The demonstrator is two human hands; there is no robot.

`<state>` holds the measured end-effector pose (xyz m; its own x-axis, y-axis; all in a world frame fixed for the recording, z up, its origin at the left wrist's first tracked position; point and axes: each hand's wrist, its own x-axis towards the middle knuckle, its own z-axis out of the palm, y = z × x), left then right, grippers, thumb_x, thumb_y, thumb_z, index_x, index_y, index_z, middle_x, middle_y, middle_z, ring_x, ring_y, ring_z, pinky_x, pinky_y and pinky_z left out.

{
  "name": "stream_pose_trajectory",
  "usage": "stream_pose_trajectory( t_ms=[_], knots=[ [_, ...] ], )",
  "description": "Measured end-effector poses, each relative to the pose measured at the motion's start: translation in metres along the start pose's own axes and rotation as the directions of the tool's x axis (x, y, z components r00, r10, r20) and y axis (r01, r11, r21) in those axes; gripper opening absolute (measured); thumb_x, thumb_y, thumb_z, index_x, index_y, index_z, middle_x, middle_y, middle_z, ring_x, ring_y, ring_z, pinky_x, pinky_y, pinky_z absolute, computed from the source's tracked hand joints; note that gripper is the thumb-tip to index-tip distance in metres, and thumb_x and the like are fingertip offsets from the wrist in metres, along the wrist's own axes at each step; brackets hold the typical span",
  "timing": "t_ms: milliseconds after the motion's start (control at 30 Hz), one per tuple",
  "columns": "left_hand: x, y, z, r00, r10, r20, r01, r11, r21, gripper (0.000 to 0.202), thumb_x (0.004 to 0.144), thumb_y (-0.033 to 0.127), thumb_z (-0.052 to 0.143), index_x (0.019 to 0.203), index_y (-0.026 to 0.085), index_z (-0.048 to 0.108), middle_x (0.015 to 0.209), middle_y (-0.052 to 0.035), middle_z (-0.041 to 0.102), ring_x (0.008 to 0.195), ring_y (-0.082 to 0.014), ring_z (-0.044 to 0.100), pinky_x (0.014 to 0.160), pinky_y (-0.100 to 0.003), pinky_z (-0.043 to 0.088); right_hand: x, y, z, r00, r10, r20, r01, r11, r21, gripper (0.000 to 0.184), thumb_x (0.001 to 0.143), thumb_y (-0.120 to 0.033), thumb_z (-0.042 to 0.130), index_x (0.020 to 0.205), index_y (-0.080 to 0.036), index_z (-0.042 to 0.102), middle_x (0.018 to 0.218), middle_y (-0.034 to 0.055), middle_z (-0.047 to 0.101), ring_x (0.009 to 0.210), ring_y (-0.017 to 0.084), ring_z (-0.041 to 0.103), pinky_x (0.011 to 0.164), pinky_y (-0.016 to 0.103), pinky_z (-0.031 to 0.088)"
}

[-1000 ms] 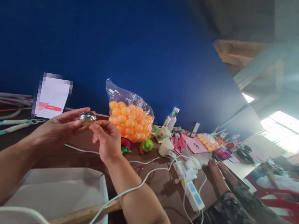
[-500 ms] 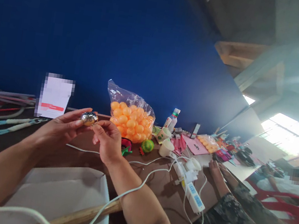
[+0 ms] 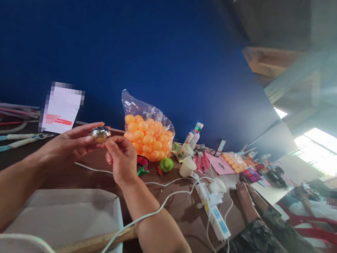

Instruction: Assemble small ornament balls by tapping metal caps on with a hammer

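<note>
A shiny silver ball (image 3: 100,133) is held up above the table between my two hands. My left hand (image 3: 73,142) grips it from the left, fingers behind and thumb in front. At its right edge my right hand (image 3: 121,157) is closed, thumb and forefinger pinched against the ball; the other fingers are curled in. Behind the right hand stands a clear plastic bag (image 3: 150,134) filled with orange balls. Just right of that hand lie a small green round toy (image 3: 166,165) and a dark pink-edged item (image 3: 142,164), partly hidden.
Below my arms are a white open box (image 3: 77,206) and a wooden stick (image 3: 97,242). White cables run past my right forearm to a power strip (image 3: 219,223). Cups (image 3: 187,167) and bottles (image 3: 195,134) stand right; pliers (image 3: 24,138) lie left. A co-worker's hands (image 3: 245,197) rest at right.
The silver ball has shifted very slightly to the right in my fingers. Both hands otherwise keep their place.
</note>
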<state>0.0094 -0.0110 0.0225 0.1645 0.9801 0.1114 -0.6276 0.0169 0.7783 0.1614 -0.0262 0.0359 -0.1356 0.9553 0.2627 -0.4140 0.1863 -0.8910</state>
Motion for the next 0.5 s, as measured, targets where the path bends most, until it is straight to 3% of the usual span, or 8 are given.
stream_pose_trajectory(
  t_ms=[267,500],
  knots=[
    [0.006,-0.004,-0.014,0.999,0.033,0.014,-0.033,0.999,-0.011,0.04,0.073,0.021,0.084,0.113,0.025,0.077,0.107,-0.0063,0.079,0.091,-0.0171,0.074,0.079,-0.024,0.059,-0.002,-0.003,0.002,0.999,0.032,0.022,-0.032,0.999,-0.012,0.03,0.072,-0.042,0.078,0.082,-0.02,0.059,0.063,-0.0041,0.064,0.042,0.007,0.047,0.041,0.02,0.041],
    [0.008,-0.005,-0.016,1.0,0.023,0.013,-0.023,1.0,-0.016,0.039,0.073,0.021,0.084,0.111,0.025,0.078,0.106,-0.0059,0.08,0.09,-0.0175,0.073,0.076,-0.023,0.058,-0.003,-0.004,0.003,0.999,0.017,0.052,-0.018,1.0,0.022,0.026,0.074,-0.039,0.077,0.088,-0.021,0.065,0.074,-0.0024,0.068,0.046,0.006,0.051,0.043,0.02,0.044]
  ],
)
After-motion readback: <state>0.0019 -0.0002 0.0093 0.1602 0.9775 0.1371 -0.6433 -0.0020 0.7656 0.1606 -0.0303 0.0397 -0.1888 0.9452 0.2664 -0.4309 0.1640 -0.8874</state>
